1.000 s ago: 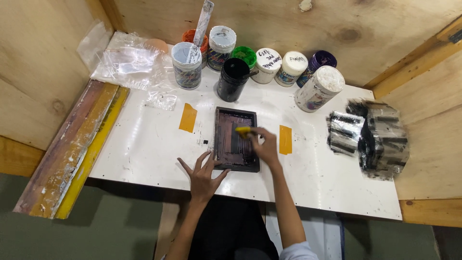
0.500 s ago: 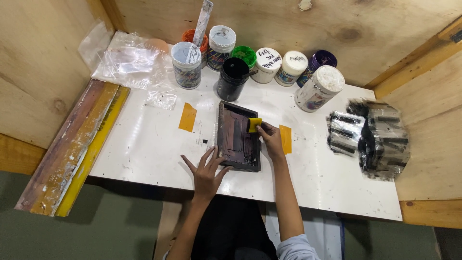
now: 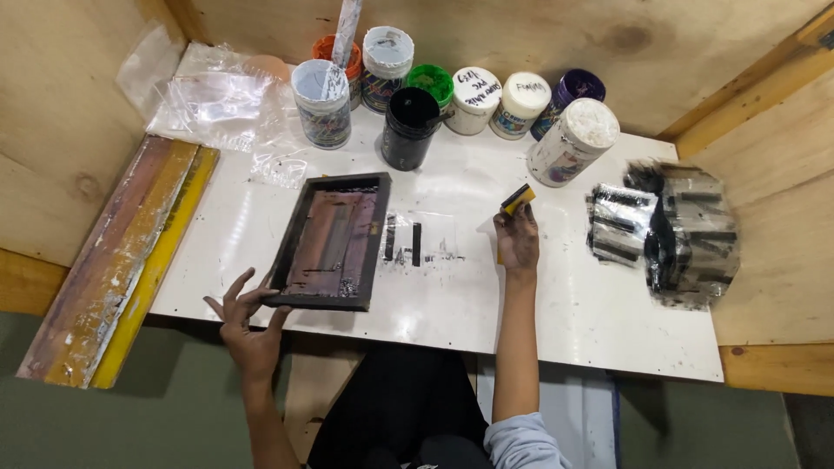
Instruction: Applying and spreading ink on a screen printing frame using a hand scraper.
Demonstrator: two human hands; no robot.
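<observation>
A small dark-framed printing screen (image 3: 332,241) lies on the white table (image 3: 556,313), left of centre. My left hand (image 3: 246,313) grips its near left corner, fingers spread. A clear sheet with fresh black printed bars (image 3: 415,241) lies just right of the screen. My right hand (image 3: 517,236) hovers past the sheet and holds a small yellow squeegee (image 3: 518,199) with a black edge.
Several paint jars (image 3: 452,95) stand along the back, one black jar (image 3: 408,128) open. Plastic bags (image 3: 213,95) lie at the back left. A pile of ink-stained printed sheets (image 3: 669,227) sits at the right. Long wooden squeegees (image 3: 113,260) lean at the left edge.
My left hand slid the screen off to the left, uncovering the printed sheet. My right hand drew the squeegee away to the right.
</observation>
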